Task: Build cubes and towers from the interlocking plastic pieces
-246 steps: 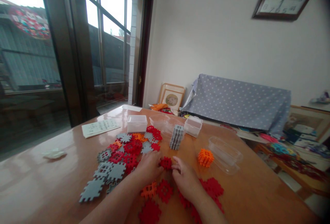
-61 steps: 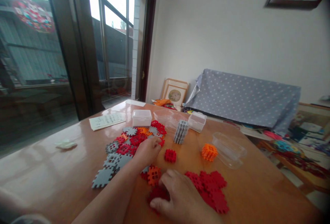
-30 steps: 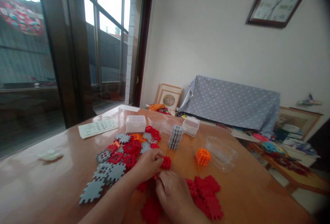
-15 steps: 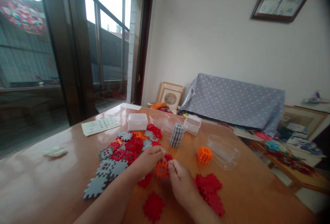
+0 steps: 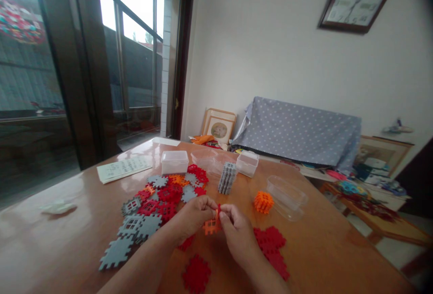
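My left hand [image 5: 196,216] and my right hand [image 5: 236,228] meet above the table, both with pinched fingers. Between them is an orange interlocking plastic tile [image 5: 211,227] with window-like holes, partly behind the left fingers. A red interlocking tile [image 5: 218,209] stands edge-on against it at the right fingertips, mostly covered. Below the hands a red notched tile [image 5: 196,273] lies flat. Several red tiles [image 5: 275,251] overlap beside my right wrist. Left of my left hand spreads a heap of red, orange and grey tiles [image 5: 150,226].
Beyond the hands stand a grey tile stack [image 5: 227,178] and an orange tile block [image 5: 263,202]. Clear plastic boxes [image 5: 174,162] and an open clear container [image 5: 287,199] sit farther back. A written paper [image 5: 124,168] and a crumpled wrapper [image 5: 58,207] lie left on the wooden table [image 5: 324,244].
The red tile between my hands has turned edge-on beside the orange one, and my fingers have shifted around them. The whole view has swung slightly to the right.
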### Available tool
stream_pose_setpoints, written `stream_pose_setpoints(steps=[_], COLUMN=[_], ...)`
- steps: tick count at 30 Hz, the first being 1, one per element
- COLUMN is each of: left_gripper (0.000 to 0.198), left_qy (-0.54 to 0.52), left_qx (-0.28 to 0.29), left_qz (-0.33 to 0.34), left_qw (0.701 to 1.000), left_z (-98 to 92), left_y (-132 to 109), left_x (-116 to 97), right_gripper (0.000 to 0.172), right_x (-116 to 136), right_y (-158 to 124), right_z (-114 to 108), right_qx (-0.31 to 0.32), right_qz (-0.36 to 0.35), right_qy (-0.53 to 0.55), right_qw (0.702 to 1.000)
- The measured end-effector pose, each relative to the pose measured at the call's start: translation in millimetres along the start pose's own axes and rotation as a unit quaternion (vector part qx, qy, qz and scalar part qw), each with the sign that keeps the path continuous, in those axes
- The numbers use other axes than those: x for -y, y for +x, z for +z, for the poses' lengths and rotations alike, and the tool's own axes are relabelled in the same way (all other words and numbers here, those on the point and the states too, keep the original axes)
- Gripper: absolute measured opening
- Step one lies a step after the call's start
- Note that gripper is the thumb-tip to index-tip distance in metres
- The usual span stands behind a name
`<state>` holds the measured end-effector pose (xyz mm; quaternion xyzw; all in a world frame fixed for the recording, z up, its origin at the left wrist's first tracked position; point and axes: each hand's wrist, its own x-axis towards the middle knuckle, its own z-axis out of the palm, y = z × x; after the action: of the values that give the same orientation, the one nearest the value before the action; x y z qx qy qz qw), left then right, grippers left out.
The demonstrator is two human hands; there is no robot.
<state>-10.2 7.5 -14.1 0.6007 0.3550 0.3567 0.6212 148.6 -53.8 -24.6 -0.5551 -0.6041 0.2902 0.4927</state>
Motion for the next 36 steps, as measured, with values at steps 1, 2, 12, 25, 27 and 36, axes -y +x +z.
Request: stream_pose_setpoints(steps=[1, 2, 12, 25, 27, 36], left_gripper=[0.023, 0.027, 0.051, 0.052, 0.051, 0.047], left_qy=[-0.016, -0.035, -0.177, -0.065, -0.042, 0.035], left_qx=[-0.008, -0.014, -0.051, 0.039, 0.039, -0.006], left_qz=[0.002, 0.001, -0.016, 0.082, 0.092, 0.085], left_qw=[1.000, 0.999, 0.983, 0.994, 0.994, 0.996], left_z=[1.3, 2.9, 27.2, 31.8, 35.8, 55.6], left_y=[1.4, 2.7, 3.3, 15.5, 15.8, 14.8], left_x=[1.6, 2.9, 4.2, 22.2, 23.8, 8.3], right_gripper=[0.028, 0.032, 0.055, 0.059, 0.063, 0.056], right_x=[0.5, 1.0, 1.8, -10.0, -13.1, -14.4], right_y=[-0.2, -0.5, -1.0, 9.0, 11.1, 14.5], right_z=[0.0, 0.0, -11.9, -50.2, -54.4, -71.0], right_qx=[-0.003, -0.008, -0.027, 0.039, 0.061, 0.047], right_qz=[0.007, 0.013, -0.020, -0.001, 0.023, 0.098], right_qy=[0.008, 0.005, -0.172, -0.028, 0.027, 0.216], right_qw=[1.000, 1.000, 0.985, 0.999, 0.997, 0.970])
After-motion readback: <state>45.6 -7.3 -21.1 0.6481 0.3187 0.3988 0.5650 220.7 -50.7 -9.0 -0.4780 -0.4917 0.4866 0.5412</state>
